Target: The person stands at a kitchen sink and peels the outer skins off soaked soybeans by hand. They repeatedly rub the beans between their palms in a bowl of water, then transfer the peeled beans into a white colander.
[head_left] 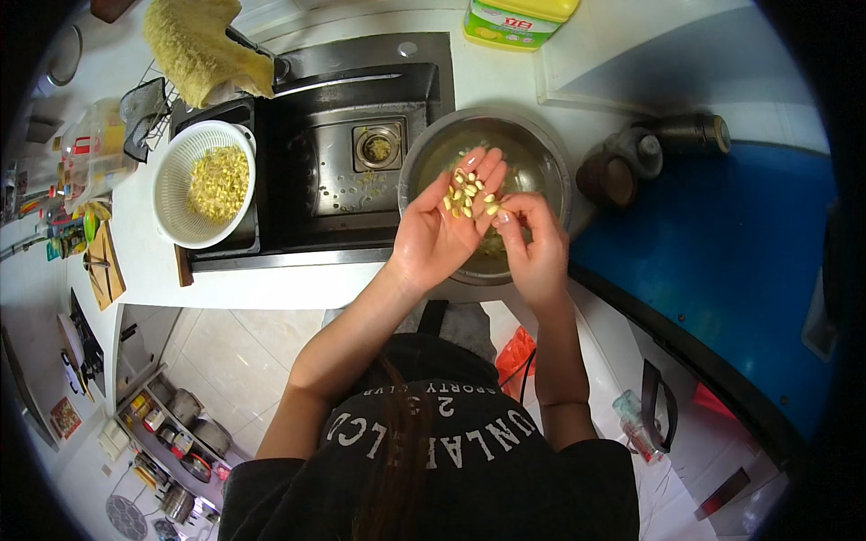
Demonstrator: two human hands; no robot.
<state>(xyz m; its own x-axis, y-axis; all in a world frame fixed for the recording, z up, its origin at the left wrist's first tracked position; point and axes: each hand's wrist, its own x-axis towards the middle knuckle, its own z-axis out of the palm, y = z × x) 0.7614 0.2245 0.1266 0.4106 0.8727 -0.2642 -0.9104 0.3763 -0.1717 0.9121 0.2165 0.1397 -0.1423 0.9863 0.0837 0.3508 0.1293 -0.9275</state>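
Palm up, my left hand (pixel 429 240) cradles several yellow bean sprouts (pixel 465 196) on its palm and fingers. The thumb and fingertips of my right hand (pixel 542 253) pinch a bean sprout (pixel 492 209) beside the left palm's edge. Both hands are over a round metal basin (pixel 414 157) that holds cloudy water. Pale bits float in that water, and the hands hide part of it. To the left, a white plastic colander (pixel 168 193) contains a heap of yellow bean sprouts (pixel 220 184).
Left of the basin is a dark metal sink (pixel 325 169), with scraps in its drain strainer (pixel 377 147). A yellow cloth (pixel 196 47) hangs over the faucet. A yellow detergent jug (pixel 517 24) stands behind. Dark bottles (pixel 612 176) and a blue surface (pixel 676 250) lie rightward.
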